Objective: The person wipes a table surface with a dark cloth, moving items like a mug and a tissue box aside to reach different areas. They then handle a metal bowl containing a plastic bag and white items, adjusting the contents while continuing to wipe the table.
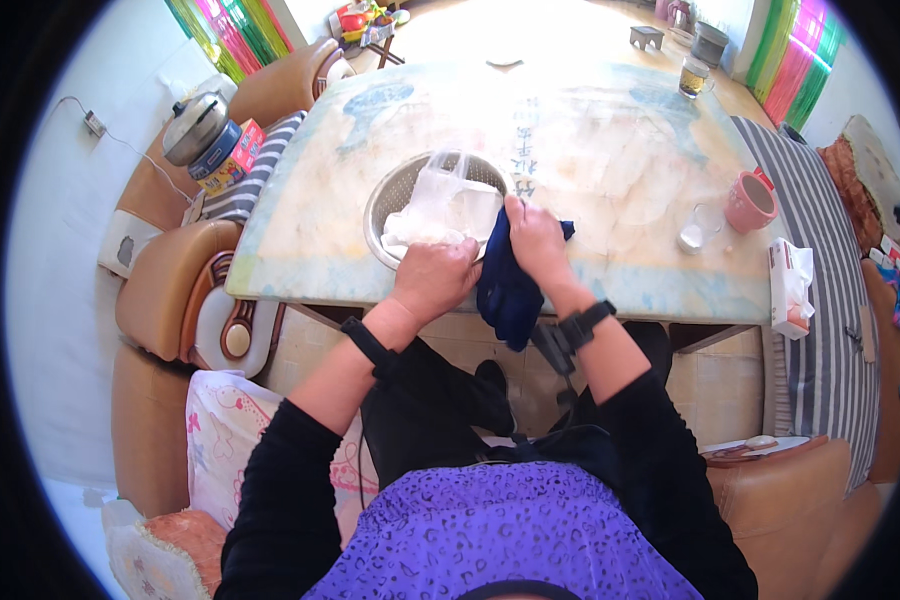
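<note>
A round metal colander (379,199) stands on the marble-patterned table (630,262), close to its front edge. In it lies a translucent white plastic bag (439,199) with white contents that I cannot make out. My left hand (436,279) grips the colander's near rim, the thumb on the rim's edge. My right hand (534,236) is closed on a dark blue cloth (506,289) against the colander's right side. The cloth hangs down over the table's front edge. Whether the right fingers also touch the rim is hidden.
Towards the table's right edge stand a pink mug (751,202), a clear glass (700,229) and a tissue box (790,289). A glass mug (693,78) of drink is at the far right. Brown sofas (150,292) flank the table, the left one holding a metal pot (197,126) on boxes.
</note>
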{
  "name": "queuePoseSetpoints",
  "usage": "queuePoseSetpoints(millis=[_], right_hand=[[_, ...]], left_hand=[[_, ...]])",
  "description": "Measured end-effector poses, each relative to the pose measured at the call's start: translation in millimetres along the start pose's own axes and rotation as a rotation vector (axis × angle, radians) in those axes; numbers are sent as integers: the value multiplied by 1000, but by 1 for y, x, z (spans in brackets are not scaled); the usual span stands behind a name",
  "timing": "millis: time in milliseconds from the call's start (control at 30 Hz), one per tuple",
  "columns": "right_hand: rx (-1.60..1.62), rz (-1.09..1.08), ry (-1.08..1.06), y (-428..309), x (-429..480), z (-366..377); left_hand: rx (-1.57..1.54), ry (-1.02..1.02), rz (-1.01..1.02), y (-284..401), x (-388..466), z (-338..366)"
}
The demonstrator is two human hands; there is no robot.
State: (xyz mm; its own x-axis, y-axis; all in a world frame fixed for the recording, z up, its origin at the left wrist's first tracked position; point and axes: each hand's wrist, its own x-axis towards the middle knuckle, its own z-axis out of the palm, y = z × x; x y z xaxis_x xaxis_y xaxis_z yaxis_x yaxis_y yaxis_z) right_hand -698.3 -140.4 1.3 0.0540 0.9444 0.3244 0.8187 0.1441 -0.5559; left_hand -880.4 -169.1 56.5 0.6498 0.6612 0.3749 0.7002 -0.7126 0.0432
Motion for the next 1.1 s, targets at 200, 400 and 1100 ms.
queuePoseSetpoints(millis=[200,400,1100], right_hand=[[-30,-1,-68,20,60,0],[149,132,-9,-11,-13,-9],[294,86,43,-17,-29,-14]], left_hand=[[7,-44,-21,2,2,-4],[-12,-46,-11,1,2,-5],[-65,4,1,-3,2,-2]])
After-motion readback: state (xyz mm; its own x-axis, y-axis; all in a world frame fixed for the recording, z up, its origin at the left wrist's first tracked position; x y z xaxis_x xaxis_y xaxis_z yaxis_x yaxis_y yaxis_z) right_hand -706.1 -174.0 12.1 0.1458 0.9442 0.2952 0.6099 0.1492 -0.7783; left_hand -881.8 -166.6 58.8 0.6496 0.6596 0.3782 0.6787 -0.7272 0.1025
